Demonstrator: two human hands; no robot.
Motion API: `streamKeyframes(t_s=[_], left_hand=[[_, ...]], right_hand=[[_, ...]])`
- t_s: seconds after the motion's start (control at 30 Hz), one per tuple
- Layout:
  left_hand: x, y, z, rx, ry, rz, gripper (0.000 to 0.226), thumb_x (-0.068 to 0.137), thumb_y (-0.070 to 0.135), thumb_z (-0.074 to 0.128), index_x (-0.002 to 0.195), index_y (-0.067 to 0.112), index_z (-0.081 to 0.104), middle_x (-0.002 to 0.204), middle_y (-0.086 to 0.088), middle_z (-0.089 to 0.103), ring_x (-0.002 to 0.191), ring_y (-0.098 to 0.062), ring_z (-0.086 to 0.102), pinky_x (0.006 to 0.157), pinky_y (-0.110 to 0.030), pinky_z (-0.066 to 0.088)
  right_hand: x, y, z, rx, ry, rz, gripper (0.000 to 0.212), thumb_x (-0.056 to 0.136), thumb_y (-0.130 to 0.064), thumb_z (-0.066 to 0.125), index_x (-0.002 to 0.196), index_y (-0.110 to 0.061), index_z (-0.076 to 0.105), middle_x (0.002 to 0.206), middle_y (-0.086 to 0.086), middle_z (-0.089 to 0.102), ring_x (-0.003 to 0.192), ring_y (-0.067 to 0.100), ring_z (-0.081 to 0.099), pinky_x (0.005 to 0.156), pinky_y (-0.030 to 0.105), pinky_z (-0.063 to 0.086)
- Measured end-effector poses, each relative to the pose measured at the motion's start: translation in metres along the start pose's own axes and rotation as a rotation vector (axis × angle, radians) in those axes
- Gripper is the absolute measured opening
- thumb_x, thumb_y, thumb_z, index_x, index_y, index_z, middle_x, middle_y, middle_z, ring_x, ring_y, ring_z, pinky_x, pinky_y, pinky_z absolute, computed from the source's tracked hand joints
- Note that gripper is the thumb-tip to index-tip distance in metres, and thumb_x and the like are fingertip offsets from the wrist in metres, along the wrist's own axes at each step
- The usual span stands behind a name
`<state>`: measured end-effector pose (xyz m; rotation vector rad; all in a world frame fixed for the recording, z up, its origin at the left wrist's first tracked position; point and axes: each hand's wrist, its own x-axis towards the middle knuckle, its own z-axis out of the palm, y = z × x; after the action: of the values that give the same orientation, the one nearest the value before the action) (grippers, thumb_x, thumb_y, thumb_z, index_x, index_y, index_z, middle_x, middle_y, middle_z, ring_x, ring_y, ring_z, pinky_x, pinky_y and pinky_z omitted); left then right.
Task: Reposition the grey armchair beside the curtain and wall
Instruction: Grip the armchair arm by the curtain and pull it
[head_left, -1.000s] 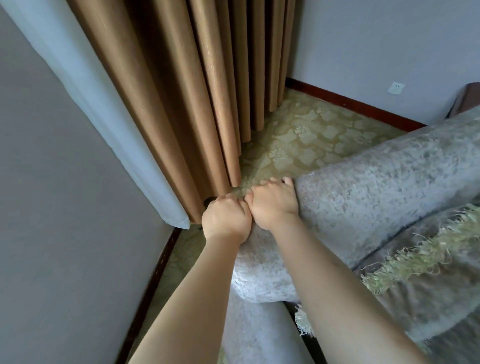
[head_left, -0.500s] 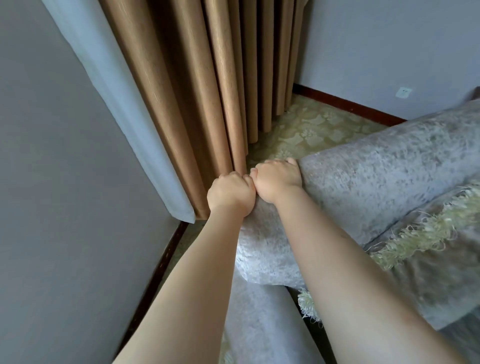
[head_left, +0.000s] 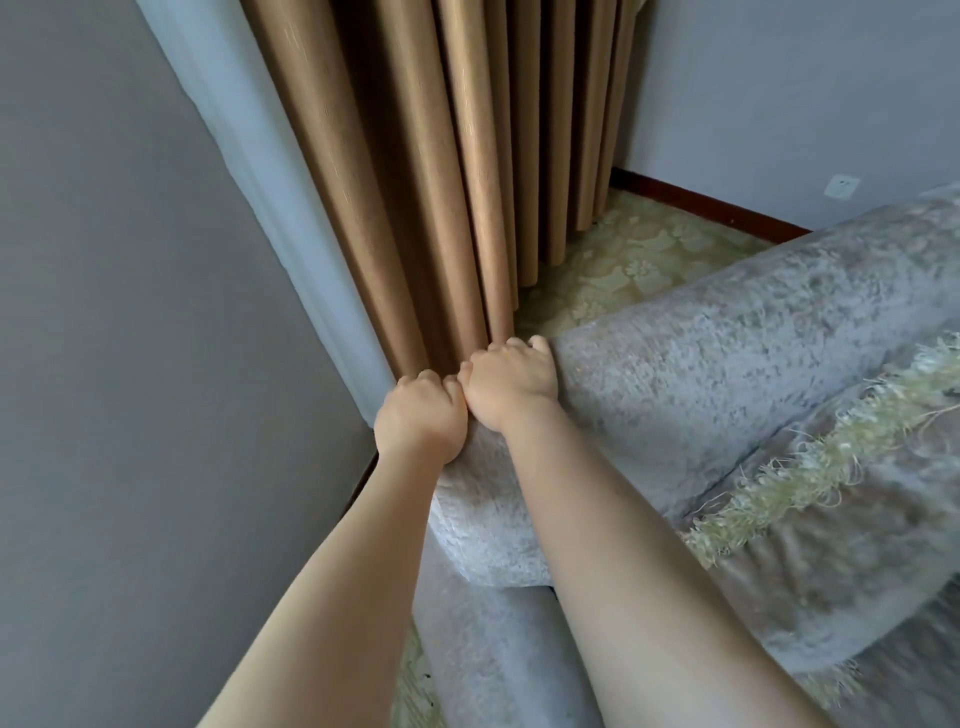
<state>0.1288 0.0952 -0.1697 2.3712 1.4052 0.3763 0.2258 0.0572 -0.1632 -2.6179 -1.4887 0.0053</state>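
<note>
Grey armchair (head_left: 727, 374): it fills the lower right of your view. Its plush rolled top runs down from the far right to a rounded end at centre, hard by the foot of the curtain and near the left wall.
Left hand (head_left: 418, 415): yours is curled knuckles-up round that rounded end on the curtain side, gripping the padding. The fingertips are out of sight.
Right hand (head_left: 511, 382): it sits just beside the left, the two touching at the knuckles, with your fingers hooked over the far edge of the same roll.
Forearms: both are bare and reach in from the bottom of the view, the right one passing over the armchair.
Fringed throw (head_left: 805, 467): a band of pale yellow-green fringe lies across the upholstery to the right of your right arm.
Curtain (head_left: 441, 182): tan cloth hangs in deep folds. Whether the nearest fold touches your knuckles or only comes close cannot be told.
Pale lining (head_left: 270, 182): a whitish strip runs along the curtain's left edge, against the left wall.
Left wall (head_left: 130, 364): plain grey, with a narrow gap between it and the armchair's end.
Floor (head_left: 639, 260): yellowish patterned covering shows between curtain and armchair.
Far wall (head_left: 779, 93): grey, with a dark red-brown skirting board (head_left: 701, 202) and a white socket (head_left: 841, 186) set low.
</note>
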Motion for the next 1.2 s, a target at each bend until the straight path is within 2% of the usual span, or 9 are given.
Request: streamKeyframes(t_s=[0.13, 0.27, 0.4, 0.53, 0.8, 1.07, 1.2], left_hand=[[0.012, -0.004, 0.007, 0.024, 0.052, -0.010, 0.032, 0.094, 0.031, 0.032, 0.078, 0.011, 0.051, 0.092, -0.012, 0.060, 0.081, -0.030, 0.054, 0.065, -0.034, 0.042], [0.008, -0.002, 0.007, 0.022, 0.042, 0.009, 0.037, 0.096, 0.032, 0.030, 0.077, 0.011, 0.053, 0.091, -0.012, 0.061, 0.075, -0.026, 0.050, 0.060, -0.031, 0.036], [0.005, -0.004, 0.003, -0.007, -0.005, 0.005, 0.044, 0.097, 0.035, 0.027, 0.090, 0.007, 0.060, 0.099, -0.015, 0.061, 0.087, -0.030, 0.054, 0.067, -0.033, 0.038], [0.000, -0.008, 0.001, -0.022, -0.012, 0.058, 0.045, 0.098, 0.034, 0.026, 0.101, 0.004, 0.059, 0.107, -0.017, 0.058, 0.099, -0.034, 0.054, 0.077, -0.039, 0.042], [-0.012, -0.028, -0.011, -0.022, -0.005, 0.041, 0.045, 0.099, 0.033, 0.024, 0.105, 0.004, 0.059, 0.110, -0.017, 0.058, 0.101, -0.035, 0.054, 0.084, -0.042, 0.046], [-0.027, -0.076, -0.037, -0.002, -0.018, -0.079, 0.043, 0.098, 0.032, 0.026, 0.105, 0.004, 0.058, 0.111, -0.019, 0.056, 0.104, -0.035, 0.052, 0.085, -0.043, 0.044], [-0.033, -0.080, -0.044, 0.012, -0.044, -0.092, 0.041, 0.098, 0.030, 0.026, 0.104, 0.004, 0.057, 0.112, -0.019, 0.056, 0.105, -0.035, 0.051, 0.085, -0.043, 0.044]], right_hand=[[0.012, 0.002, 0.013, 0.026, 0.080, 0.002, 0.047, 0.096, -0.036, 0.026, 0.085, -0.020, 0.069, 0.090, 0.000, 0.066, 0.092, 0.021, 0.054, 0.088, 0.040, 0.028], [0.008, 0.004, 0.008, 0.004, 0.055, -0.008, 0.049, 0.097, -0.035, 0.024, 0.092, -0.019, 0.070, 0.097, 0.001, 0.067, 0.096, 0.021, 0.055, 0.090, 0.038, 0.029], [0.003, 0.000, 0.003, 0.001, 0.002, 0.004, 0.050, 0.098, -0.034, 0.021, 0.102, -0.018, 0.069, 0.108, 0.003, 0.065, 0.106, 0.023, 0.054, 0.094, 0.039, 0.029], [-0.002, -0.004, 0.002, -0.014, 0.025, 0.051, 0.047, 0.097, -0.035, 0.024, 0.100, -0.019, 0.068, 0.106, 0.003, 0.065, 0.104, 0.023, 0.054, 0.092, 0.039, 0.030], [-0.015, -0.029, 0.002, -0.051, 0.035, 0.051, 0.046, 0.098, -0.043, 0.026, 0.095, -0.021, 0.067, 0.098, 0.001, 0.064, 0.101, 0.022, 0.053, 0.088, 0.038, 0.030], [-0.022, -0.085, 0.008, 0.012, -0.016, -0.020, 0.045, 0.097, -0.038, 0.027, 0.103, -0.020, 0.067, 0.107, 0.001, 0.064, 0.107, 0.021, 0.052, 0.094, 0.039, 0.029], [-0.027, -0.091, 0.005, 0.012, -0.036, -0.035, 0.045, 0.098, -0.036, 0.026, 0.105, -0.018, 0.067, 0.109, 0.002, 0.063, 0.107, 0.022, 0.051, 0.095, 0.039, 0.028]])
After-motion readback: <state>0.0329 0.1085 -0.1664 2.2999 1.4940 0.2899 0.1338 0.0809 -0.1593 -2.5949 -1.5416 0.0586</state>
